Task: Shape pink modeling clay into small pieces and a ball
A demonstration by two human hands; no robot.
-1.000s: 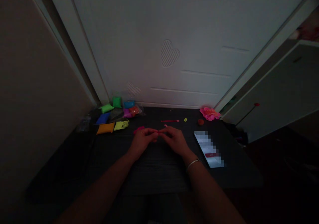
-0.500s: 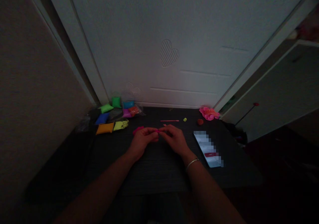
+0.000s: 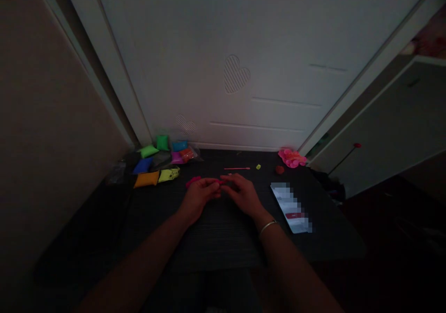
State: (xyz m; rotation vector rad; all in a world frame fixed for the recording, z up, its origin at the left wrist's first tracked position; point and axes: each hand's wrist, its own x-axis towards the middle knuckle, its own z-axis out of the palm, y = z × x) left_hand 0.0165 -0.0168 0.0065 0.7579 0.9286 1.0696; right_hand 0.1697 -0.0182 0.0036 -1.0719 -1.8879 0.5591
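Observation:
Between my two hands, above the dark table, is a small piece of pink modelling clay (image 3: 221, 182). My left hand (image 3: 201, 195) pinches it between thumb and fingers. The fingers of my right hand (image 3: 242, 193) are closed on its other side, with a bracelet at that wrist. A larger pink lump of clay (image 3: 193, 181) lies just behind my left hand, partly hidden by it. Beyond my fingers lie a thin pink stick tool (image 3: 237, 168) and a small yellow bit (image 3: 258, 166).
Coloured clay packets, among them an orange packet (image 3: 146, 179) and a green packet (image 3: 162, 142), lie at the back left. A lit phone (image 3: 291, 208) lies to the right. Behind it are a reddish ball (image 3: 279, 169) and a pink petalled shape (image 3: 292, 158). A white panel (image 3: 195, 81) rises behind the table (image 3: 223, 243).
My left thumb has shifted up onto the pink clay, and my right fingers have changed their hold slightly. The other things stay where they were.

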